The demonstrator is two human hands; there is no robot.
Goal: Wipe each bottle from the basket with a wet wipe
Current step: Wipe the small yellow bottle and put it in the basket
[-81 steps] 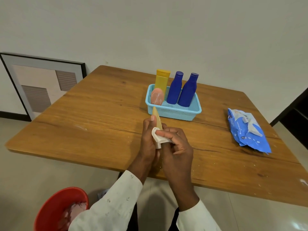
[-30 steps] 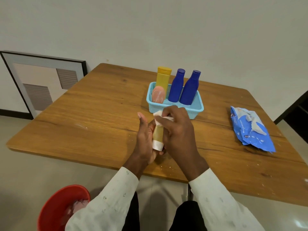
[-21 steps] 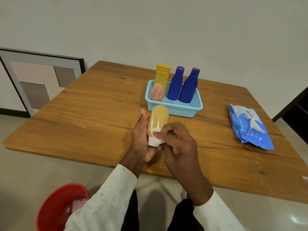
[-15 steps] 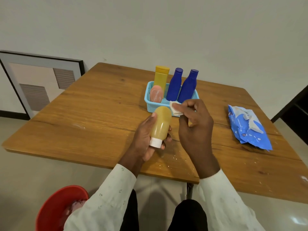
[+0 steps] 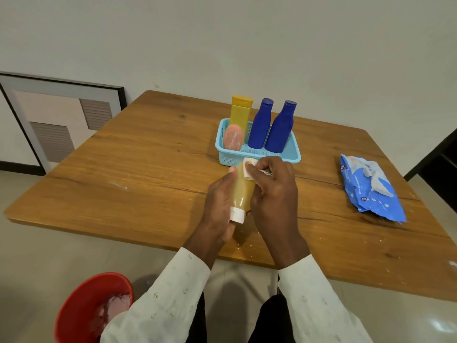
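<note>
- A person sits at a brown wooden table [image 5: 148, 169], seen from their own head looking down; both arms wear white patterned sleeves.
- The left hand [image 5: 218, 201] holds a translucent amber plastic bottle with a white cap [image 5: 243, 191] above the table's near edge. Its fingers are curled round the bottle's far side, the thumb lying along the bottle's left edge. The cap points towards the person, at 6 o'clock; the rounded base points away, at 12 o'clock.
- The right hand [image 5: 274, 189] pinches a small folded white wet wipe [image 5: 248, 167] between thumb and fingertips, clamped tight, and presses it onto the base end of the amber bottle.
- Just beyond the hands, at 12 o'clock, sits a light blue perforated plastic basket [image 5: 294, 154]. Upright inside are a tall yellow plastic bottle with a yellow cap [image 5: 240, 112], two dark blue plastic bottles [image 5: 259, 125] side by side to its right, and a small pink rounded bottle [image 5: 233, 141] in the basket's near left corner.
- At 3 o'clock from the hands, well apart, a blue and white soft pack of wet wipes [image 5: 371, 189] lies flat on the table.
- At 7 o'clock, on the floor below the table edge, stands a red round plastic bowl [image 5: 81, 305] with crumpled pale material inside.
- At 10 o'clock, a black-framed picture [image 5: 61, 115] leans against the pale wall.
</note>
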